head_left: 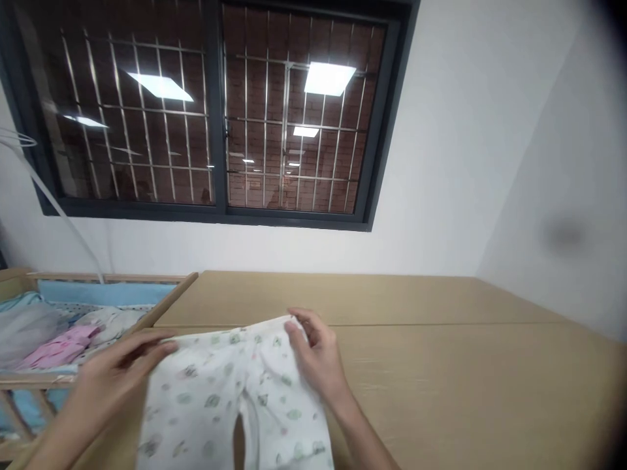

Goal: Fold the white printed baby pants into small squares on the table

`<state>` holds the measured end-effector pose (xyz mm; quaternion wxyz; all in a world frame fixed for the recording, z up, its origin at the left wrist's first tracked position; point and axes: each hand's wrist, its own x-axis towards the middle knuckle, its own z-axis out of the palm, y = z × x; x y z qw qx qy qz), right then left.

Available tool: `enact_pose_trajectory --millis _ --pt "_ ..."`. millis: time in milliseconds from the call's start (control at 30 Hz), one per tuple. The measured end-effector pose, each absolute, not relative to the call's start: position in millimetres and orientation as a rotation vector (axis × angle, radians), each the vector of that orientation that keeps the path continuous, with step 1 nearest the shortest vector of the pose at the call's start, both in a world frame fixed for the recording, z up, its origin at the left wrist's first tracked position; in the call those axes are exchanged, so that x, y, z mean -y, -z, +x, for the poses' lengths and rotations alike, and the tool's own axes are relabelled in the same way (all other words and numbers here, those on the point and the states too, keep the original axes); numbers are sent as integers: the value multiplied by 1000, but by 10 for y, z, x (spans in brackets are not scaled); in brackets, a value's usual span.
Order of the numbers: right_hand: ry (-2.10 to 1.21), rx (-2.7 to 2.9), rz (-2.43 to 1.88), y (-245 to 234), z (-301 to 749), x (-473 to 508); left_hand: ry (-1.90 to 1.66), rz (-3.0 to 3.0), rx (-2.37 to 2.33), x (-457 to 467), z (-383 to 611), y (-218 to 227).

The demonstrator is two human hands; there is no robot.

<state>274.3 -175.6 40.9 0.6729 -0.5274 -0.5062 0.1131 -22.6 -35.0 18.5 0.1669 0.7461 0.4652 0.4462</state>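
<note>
Left hand [113, 377] and right hand [318, 358] hold printed baby trousers [220, 398] on a wooden table [465, 378] under a barred window [215, 111].

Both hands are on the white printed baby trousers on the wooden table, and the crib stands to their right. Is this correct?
Not quite. In the head view the crib stands to their left, not right. The rest holds: the left hand and the right hand are both on the white printed baby trousers on the wooden table.
</note>
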Motion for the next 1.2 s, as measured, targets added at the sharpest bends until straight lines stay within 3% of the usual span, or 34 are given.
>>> enact_pose_trajectory --millis 267,433,633,933,1200 --pt "-235 1054 -1583 491 3816 1356 -912 2274 -963 -82 1154 438" --pt "-144 1442 -1742 982 4046 1414 -716 2612 -938 -95 1292 1017" --pt "-244 1776 -1732 1231 4095 1459 -443 2826 -983 122 1264 1653" --pt "-214 1823 -2033 1230 4246 1116 -270 2876 -1119 -196 1550 1502" --pt "-177 1676 -2032 1311 4397 840 -191 2836 -1164 -405 1716 1366"
